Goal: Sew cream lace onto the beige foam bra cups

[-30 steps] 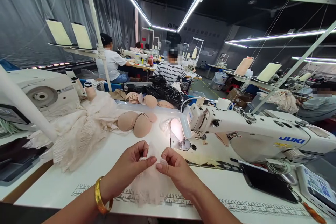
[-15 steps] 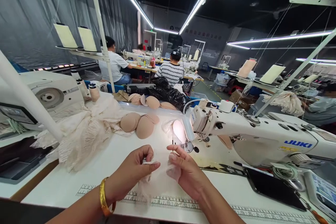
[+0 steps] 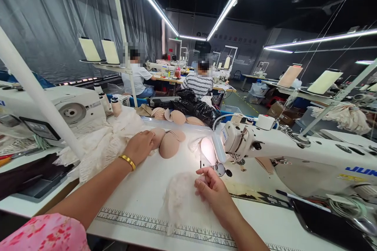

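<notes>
My left hand [image 3: 139,147] reaches to the beige bra cup pads [image 3: 158,138], its fingers curled over the left edge of a small stack. A second group of pads [image 3: 169,145] lies just to the right. Close in front of me, my right hand [image 3: 212,189] pinches the edge of a sheer whitish lace fabric [image 3: 179,196], which drapes over the white tabletop toward the printed ruler. By the lit needle area of the sewing machine [image 3: 232,137] lies a pale cup pad [image 3: 208,150].
A heap of white lace [image 3: 108,133] lies at the left beside another machine [image 3: 67,106]. More pads [image 3: 178,117] and a black plastic bag [image 3: 196,110] sit along the back edge. A dark phone [image 3: 326,223] and a pen [image 3: 303,200] lie at the right. Two people sit farther off.
My left hand has let go of the lace and moved forward and left to the pads. My right hand still holds the fabric, which now spreads lower on the table. The view has shifted slightly.
</notes>
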Demonstrator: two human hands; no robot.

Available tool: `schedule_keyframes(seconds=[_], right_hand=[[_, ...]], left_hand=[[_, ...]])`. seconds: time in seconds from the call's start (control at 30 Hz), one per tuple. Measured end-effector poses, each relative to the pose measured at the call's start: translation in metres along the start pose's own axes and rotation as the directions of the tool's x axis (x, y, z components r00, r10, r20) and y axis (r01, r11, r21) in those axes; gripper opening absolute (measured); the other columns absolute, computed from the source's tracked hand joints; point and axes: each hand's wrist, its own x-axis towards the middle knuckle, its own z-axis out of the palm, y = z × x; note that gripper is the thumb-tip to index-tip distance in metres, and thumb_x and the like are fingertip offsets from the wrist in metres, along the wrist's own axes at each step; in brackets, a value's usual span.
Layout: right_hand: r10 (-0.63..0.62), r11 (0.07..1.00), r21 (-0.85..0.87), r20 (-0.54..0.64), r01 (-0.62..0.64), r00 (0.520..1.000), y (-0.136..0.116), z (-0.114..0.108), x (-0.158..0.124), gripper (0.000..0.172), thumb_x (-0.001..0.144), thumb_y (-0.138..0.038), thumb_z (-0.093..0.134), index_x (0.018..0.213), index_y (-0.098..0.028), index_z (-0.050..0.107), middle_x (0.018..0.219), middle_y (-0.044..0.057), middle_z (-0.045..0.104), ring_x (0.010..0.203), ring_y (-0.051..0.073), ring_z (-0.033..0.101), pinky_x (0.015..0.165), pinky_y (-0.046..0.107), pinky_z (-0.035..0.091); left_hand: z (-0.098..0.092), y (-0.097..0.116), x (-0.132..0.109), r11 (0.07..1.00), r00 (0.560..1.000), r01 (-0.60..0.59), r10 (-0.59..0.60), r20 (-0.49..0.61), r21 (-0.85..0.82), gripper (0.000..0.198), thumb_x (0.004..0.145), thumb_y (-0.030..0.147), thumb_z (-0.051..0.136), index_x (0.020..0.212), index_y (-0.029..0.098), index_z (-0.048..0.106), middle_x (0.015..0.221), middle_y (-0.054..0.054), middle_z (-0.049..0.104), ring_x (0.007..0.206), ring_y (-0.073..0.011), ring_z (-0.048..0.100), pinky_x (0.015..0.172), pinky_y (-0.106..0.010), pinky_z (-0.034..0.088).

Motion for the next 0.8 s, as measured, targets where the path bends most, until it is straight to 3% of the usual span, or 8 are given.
schedule_keyframes(seconds=[0.07,0.17,0.23,0.33,0.43,0.53,0.63,0.8], right_hand=[[-0.006,1.000,0.007,-0.026,0.006,1.000,0.000,0.000,0.000,0.053,0.080,-0.064,0.083,0.108,-0.022,0.065,0.077,-0.002,0.061,0.072,0.021,0.067,0.063,0.031,0.049],[-0.015,0.999,0.044,-0.045,0.017,0.999,0.002,-0.001,0.001,0.051,0.084,-0.063,0.080,0.108,-0.021,0.065,0.083,0.001,0.068,0.071,0.019,0.065,0.064,0.031,0.049],[-0.021,0.997,0.079,-0.050,0.025,0.999,0.002,-0.002,0.003,0.051,0.084,-0.064,0.079,0.108,-0.021,0.065,0.086,0.003,0.072,0.070,0.017,0.063,0.064,0.030,0.048],[0.000,0.991,0.135,-0.073,0.009,0.997,-0.001,-0.003,0.004,0.056,0.082,-0.070,0.079,0.107,-0.021,0.064,0.088,0.003,0.073,0.073,0.017,0.062,0.063,0.029,0.048],[-0.001,0.982,0.187,-0.082,0.016,0.997,-0.006,-0.005,0.002,0.061,0.082,-0.076,0.076,0.106,-0.021,0.065,0.087,0.002,0.070,0.073,0.017,0.065,0.064,0.029,0.049],[-0.047,0.980,0.189,-0.073,0.060,0.996,-0.008,-0.008,-0.003,0.060,0.083,-0.074,0.077,0.109,-0.022,0.065,0.085,-0.002,0.064,0.069,0.014,0.065,0.070,0.030,0.052],[-0.088,0.991,0.098,-0.065,0.094,0.994,-0.010,-0.010,-0.009,0.055,0.079,-0.058,0.087,0.114,-0.023,0.061,0.087,-0.002,0.068,0.079,0.018,0.067,0.073,0.033,0.055],[-0.208,0.950,-0.232,0.030,0.210,0.978,-0.032,-0.005,-0.026,0.030,0.094,-0.029,0.070,0.123,-0.027,0.062,0.092,0.000,0.074,0.082,0.019,0.067,0.079,0.035,0.053]], left_hand=[[-0.004,0.001,-0.001,0.999,0.998,0.038,-0.038,-0.053,-0.004,0.014,0.086,0.021,0.050,0.086,0.020,0.065,0.101,-0.018,0.075,0.101,-0.0381,0.071,0.092,-0.049,0.054],[-0.020,0.010,-0.007,0.993,0.979,0.106,-0.115,-0.167,-0.060,0.020,0.092,0.029,0.049,0.101,0.020,0.063,0.112,-0.017,0.074,0.106,-0.0363,0.071,0.094,-0.048,0.055],[-0.031,0.023,-0.017,0.959,0.971,0.113,-0.162,-0.174,-0.261,0.028,0.092,0.040,0.056,0.114,0.021,0.060,0.112,-0.012,0.074,0.102,-0.0318,0.072,0.088,-0.043,0.058],[-0.038,0.050,-0.041,0.664,0.992,0.113,-0.119,0.045,-0.739,0.043,0.085,0.052,0.073,0.115,0.024,0.060,0.108,-0.007,0.075,0.100,-0.0273,0.073,0.082,-0.036,0.062],[-0.029,0.077,-0.067,0.488,0.977,0.202,-0.036,0.212,-0.849,0.047,0.081,0.055,0.080,0.111,0.022,0.062,0.103,-0.006,0.073,0.096,-0.0255,0.071,0.078,-0.033,0.062],[-0.012,0.092,-0.081,0.499,0.961,0.243,-0.007,0.277,-0.832,0.043,0.083,0.054,0.078,0.106,0.022,0.062,0.093,-0.004,0.071,0.090,-0.0243,0.069,0.075,-0.034,0.060],[-0.004,0.092,-0.079,0.564,0.936,0.252,0.064,0.345,-0.786,0.040,0.083,0.053,0.076,0.105,0.022,0.063,0.095,-0.006,0.072,0.095,-0.0275,0.071,0.082,-0.039,0.061],[-0.022,0.092,-0.061,0.659,0.906,0.033,0.299,0.301,-0.752,0.059,0.089,0.058,0.072,0.138,0.028,0.062,0.147,-0.013,0.064,0.139,-0.0357,0.058,0.112,-0.050,0.052]])
